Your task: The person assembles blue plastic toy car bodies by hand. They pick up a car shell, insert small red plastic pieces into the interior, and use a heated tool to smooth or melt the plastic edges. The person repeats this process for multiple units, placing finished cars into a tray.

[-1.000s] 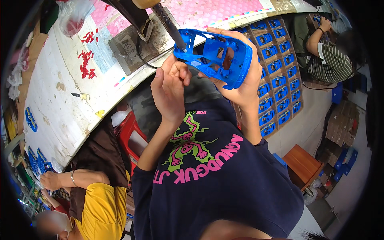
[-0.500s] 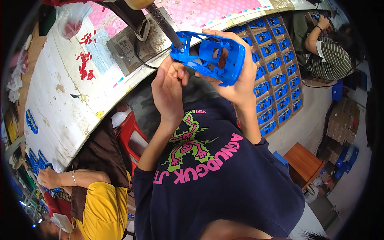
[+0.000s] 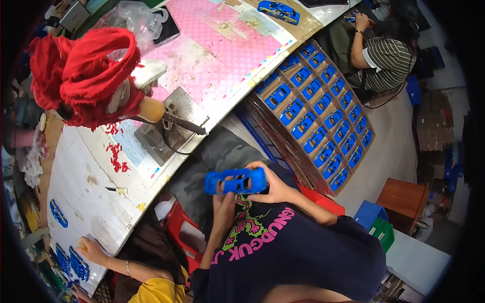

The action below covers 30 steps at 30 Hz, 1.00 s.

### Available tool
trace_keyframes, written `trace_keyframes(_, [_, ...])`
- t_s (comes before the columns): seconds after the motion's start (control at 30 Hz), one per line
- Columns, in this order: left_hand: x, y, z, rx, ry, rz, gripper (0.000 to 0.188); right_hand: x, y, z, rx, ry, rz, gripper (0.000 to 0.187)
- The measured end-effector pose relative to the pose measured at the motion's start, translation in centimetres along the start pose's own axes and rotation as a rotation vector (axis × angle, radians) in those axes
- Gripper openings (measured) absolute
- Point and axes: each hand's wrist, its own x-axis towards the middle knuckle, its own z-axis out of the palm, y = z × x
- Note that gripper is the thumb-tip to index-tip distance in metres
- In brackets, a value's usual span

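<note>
A blue plastic toy car body, with open window holes, is held level above my lap. My right hand grips it around its right end. From below, my left hand closes on its lower edge; the thumb shows while the other fingers are mostly hidden behind the body. Up and to the left, apart from both hands, a dark metal rod tool with a wooden handle points over the table edge. Red cloth is wrapped around the rear of this tool.
A cardboard tray of blue car bodies stands at the right. Small red pieces and a small blade lie on the white table. A co-worker's hand is at the lower left; another person sits at upper right.
The car body has come away from the rod's tip and down toward my lap, turned level. Both hands moved with it. The view has shifted, showing more of the table and the red cloth.
</note>
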Motion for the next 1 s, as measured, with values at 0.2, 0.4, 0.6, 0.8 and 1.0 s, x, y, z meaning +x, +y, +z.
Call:
trace_keyframes(0.2, [-3.3,7.0,-2.1,-0.167,0.034,0.333,0.057,4.9,-1.4,-8.2,-0.087,0.206,-0.056,0.048])
trace_keyframes(0.4, [-2.7,19.8,-7.8,0.521,0.765,0.69,0.062,15.1,-3.6,-23.0,-0.109,0.579,-0.272,0.042])
trace_keyframes(0.6, [-3.3,26.6,-16.7,1.694,1.44,0.716,0.061,24.7,-3.5,-31.4,0.13,0.674,0.054,0.037])
trace_keyframes(0.8, [-2.3,26.6,-16.3,1.997,1.701,0.667,0.052,26.7,-2.1,-32.6,0.032,0.653,0.087,0.036])
trace_keyframes(1.0, [2.3,26.3,-10.8,1.871,0.9,1.096,0.02,24.7,-3.3,-28.4,0.198,0.699,-0.044,0.042])
